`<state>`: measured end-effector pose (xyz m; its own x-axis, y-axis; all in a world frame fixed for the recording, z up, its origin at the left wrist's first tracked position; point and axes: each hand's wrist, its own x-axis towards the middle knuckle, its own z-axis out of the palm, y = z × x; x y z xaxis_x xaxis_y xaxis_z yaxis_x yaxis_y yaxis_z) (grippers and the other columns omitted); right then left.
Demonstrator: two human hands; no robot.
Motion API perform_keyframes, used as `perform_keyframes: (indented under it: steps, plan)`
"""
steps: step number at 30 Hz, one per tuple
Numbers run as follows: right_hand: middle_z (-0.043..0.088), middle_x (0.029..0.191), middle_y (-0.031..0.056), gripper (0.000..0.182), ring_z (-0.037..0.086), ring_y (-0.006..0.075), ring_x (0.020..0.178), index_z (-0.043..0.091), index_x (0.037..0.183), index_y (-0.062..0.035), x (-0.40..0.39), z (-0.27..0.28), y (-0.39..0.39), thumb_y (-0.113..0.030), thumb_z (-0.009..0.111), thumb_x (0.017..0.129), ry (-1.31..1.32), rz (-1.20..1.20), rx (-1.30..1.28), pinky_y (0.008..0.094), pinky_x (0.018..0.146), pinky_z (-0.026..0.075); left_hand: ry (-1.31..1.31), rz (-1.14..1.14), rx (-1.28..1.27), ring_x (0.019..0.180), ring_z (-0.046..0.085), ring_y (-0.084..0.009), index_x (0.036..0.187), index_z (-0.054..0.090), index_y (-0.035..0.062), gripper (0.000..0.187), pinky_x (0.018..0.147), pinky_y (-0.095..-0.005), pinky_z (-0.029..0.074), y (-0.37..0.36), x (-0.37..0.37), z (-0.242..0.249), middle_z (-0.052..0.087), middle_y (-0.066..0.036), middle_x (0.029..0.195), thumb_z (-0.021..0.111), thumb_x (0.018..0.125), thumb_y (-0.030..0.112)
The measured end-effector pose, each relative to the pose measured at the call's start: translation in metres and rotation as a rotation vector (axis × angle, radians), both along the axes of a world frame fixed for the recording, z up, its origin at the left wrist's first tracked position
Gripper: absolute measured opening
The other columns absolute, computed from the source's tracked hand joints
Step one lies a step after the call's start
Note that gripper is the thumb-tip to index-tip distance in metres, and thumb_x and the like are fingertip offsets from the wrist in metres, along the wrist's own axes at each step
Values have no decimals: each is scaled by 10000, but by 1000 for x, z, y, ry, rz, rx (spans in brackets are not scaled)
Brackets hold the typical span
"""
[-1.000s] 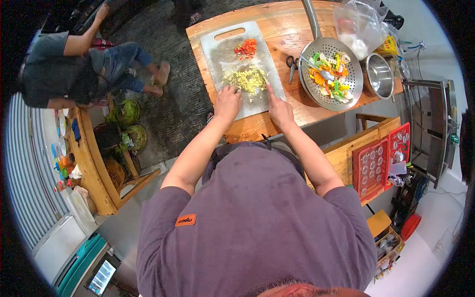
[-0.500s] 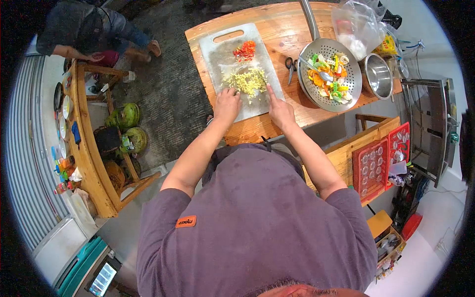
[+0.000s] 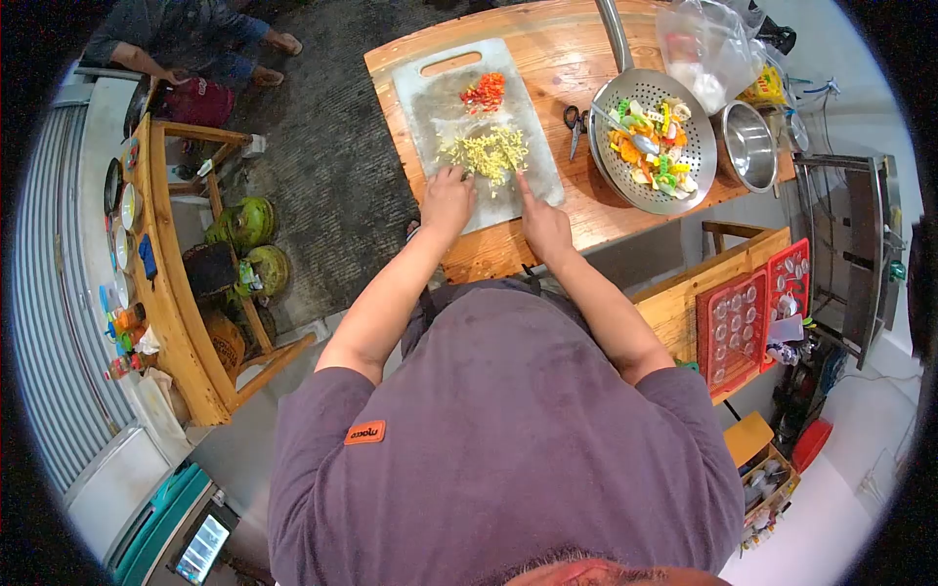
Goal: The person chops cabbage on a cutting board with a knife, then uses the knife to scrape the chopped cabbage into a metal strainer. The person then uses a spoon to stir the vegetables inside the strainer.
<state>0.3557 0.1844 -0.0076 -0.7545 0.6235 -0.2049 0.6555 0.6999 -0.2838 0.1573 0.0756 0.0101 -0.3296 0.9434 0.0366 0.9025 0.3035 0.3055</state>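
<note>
A pale cutting board [image 3: 422, 107] with a handle slot lies on the wooden table. Finely chopped pale yellow pieces, like garlic [image 3: 489, 151], are spread over its middle, and a small heap of chopped red chili [image 3: 483, 93] sits beyond them. My left hand [image 3: 449, 203] rests at the near left edge of the garlic, fingers bent and slightly apart, fingertips touching the board. On the right side my right hand [image 3: 545, 227] is closed with its index finger stretched toward the garlic. Whatever it grips is too small or hidden to make out.
Right of the board lie black-handled scissors [image 3: 575, 127], a perforated metal strainer [image 3: 625, 181] of cut vegetables with a spoon, and a steel bowl [image 3: 750, 146]. A plastic bag [image 3: 699, 59] stands behind. Red crates [image 3: 733, 327] sit at right. Another person [image 3: 186, 34] is at far left.
Both hands have shifted slightly, the right one a little left and nearer to me. The garlic remains spread in much the same place. The other person at far left has changed position.
</note>
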Motion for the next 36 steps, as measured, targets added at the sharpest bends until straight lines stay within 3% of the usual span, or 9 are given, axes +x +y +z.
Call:
perform_keyframes:
  steps: [6,13,15,27,36]
  plan:
    - [720,782,197,809,700,378,657,129,1701,-244,-6,19,17,-132,525,1004,24,34,-33,490,593,566,-4,1,-1,1166,583,-305,1048,790,69,209,996,-444,485,1,-1,-1,661,-105,1171,725,890,190]
    - [722,799,207,745,696,405,680,156,1692,-277,2,12,12,-186,503,1040,-30,2,-80,530,622,556,-21,-4,64,1160,582,-307,1035,779,60,203,993,-449,488,-5,1,-6,654,-103,1138,724,883,183]
    - [738,862,218,783,717,403,725,177,1687,-265,-2,16,26,-170,535,998,36,7,-85,525,681,580,-20,-8,16,1159,577,-310,1037,769,54,205,1000,-452,481,1,-2,-3,646,-106,1130,723,884,182]
    - [726,852,217,764,703,411,723,202,1679,-258,-3,10,35,-162,532,997,87,-3,-56,556,637,550,-30,-1,29,1155,575,-313,1098,765,50,258,1011,-459,471,0,-1,-4,641,-113,1122,735,877,181]
    - [740,861,227,773,725,412,734,174,1691,-266,-5,8,39,-187,521,1005,-13,7,-43,543,666,575,-39,15,-2,1193,574,-309,1105,769,54,254,1045,-451,466,0,0,-1,649,-110,1183,733,888,181]
